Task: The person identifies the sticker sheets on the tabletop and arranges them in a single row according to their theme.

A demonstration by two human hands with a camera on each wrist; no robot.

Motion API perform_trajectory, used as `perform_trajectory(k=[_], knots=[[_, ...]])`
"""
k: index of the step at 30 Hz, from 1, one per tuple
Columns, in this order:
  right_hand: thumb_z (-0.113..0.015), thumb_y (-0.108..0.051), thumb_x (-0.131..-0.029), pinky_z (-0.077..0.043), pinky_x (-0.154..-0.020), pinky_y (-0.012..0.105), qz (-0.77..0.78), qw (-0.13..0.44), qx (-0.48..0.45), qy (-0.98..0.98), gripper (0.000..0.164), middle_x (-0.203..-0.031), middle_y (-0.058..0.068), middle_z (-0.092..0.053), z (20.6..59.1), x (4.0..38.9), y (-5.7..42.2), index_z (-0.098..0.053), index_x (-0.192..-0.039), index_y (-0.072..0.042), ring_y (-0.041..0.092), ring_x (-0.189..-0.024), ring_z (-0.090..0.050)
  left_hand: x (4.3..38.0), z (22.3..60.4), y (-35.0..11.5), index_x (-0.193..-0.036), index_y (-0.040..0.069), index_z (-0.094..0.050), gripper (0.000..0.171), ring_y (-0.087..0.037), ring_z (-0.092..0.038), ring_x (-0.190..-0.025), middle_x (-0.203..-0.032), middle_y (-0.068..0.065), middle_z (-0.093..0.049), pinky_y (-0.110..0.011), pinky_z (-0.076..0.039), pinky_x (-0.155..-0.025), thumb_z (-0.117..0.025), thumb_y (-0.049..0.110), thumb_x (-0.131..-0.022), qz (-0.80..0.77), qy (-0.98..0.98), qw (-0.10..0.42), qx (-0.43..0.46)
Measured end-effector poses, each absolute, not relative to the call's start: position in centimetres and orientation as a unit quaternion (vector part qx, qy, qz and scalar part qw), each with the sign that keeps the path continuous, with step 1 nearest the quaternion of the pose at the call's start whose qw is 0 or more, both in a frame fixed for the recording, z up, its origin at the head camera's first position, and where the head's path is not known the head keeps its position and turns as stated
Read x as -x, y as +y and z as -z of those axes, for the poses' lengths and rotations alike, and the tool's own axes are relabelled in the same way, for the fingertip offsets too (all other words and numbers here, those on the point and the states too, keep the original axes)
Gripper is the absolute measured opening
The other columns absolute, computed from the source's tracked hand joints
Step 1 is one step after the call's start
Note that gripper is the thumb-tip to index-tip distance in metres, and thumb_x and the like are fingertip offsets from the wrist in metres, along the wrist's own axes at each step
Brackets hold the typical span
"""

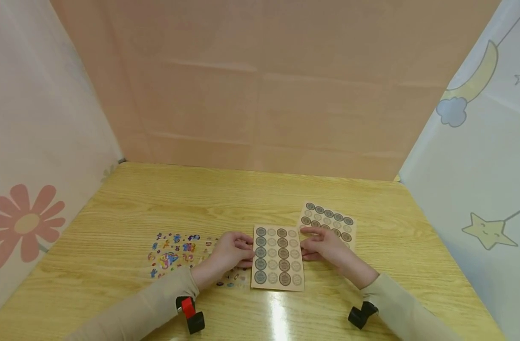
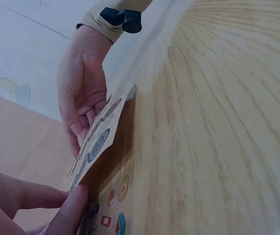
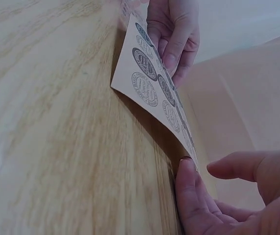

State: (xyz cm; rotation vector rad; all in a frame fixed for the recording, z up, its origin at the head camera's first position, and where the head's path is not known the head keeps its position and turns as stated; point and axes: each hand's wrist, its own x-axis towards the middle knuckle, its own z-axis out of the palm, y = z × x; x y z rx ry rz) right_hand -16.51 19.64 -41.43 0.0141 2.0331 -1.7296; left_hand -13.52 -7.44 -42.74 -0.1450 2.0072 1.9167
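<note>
A tan sheet of round stickers (image 1: 278, 258), printed with rows of dark and pale seals, lies between both hands in the head view. My left hand (image 1: 227, 253) pinches its left edge between thumb and finger, as the left wrist view shows near the sheet's corner (image 2: 98, 147). At the opposite edge, my right hand (image 1: 325, 246) touches the sheet with its fingertips from below, and the thumb (image 3: 233, 165) stands apart from it. Both wrist views show the sheet tilted, with shadow under its raised edge.
A second tan sheet of round stickers (image 1: 328, 220) lies behind my right hand, partly covered by it. Clear sheets of colourful cartoon stickers (image 1: 170, 258) spread on the wooden table (image 1: 200, 189) at the left, partly under my left hand. Printed cloth walls stand around the table.
</note>
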Motion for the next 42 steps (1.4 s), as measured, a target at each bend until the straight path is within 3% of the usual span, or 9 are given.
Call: perform_trajectory(k=[18, 30, 42], knots=[[-0.051, 0.002, -0.093, -0.057, -0.079, 0.037, 0.638, 0.243, 0.015, 0.73, 0.052, -0.1, 0.021, -0.066, 41.41, 17.02, 20.02, -0.031, -0.14, 0.014, 0.022, -0.082, -0.067, 13.62, 42.67, -7.45, -0.112, -0.006, -0.057, 0.032, -0.021, -0.066, -0.067, -0.086, -0.014, -0.062, -0.035, -0.059, -0.062, -0.068, -0.009, -0.082, -0.67, 0.718, 0.18, 0.053], [-0.053, 0.0, -0.094, -0.056, -0.082, 0.037, 0.653, 0.253, 0.033, 0.713, 0.041, -0.105, 0.023, -0.065, 41.33, 16.58, 20.11, -0.041, -0.128, 0.021, 0.023, -0.086, -0.067, 13.43, 42.53, -7.41, -0.112, -0.005, -0.057, 0.032, -0.023, -0.066, -0.067, -0.086, -0.015, -0.061, -0.036, -0.06, -0.062, -0.069, -0.008, -0.083, -0.671, 0.716, 0.184, 0.054], [-0.058, 0.002, -0.091, -0.058, -0.073, 0.035, 0.651, 0.242, 0.011, 0.719, 0.037, -0.091, 0.013, -0.067, 41.93, 16.61, 19.7, -0.046, -0.121, 0.019, 0.02, -0.076, -0.066, 13.24, 42.38, -7.39, -0.112, -0.006, -0.057, 0.031, -0.022, -0.067, -0.067, -0.085, -0.015, -0.062, -0.036, -0.06, -0.063, -0.068, -0.008, -0.083, -0.677, 0.71, 0.186, 0.045]])
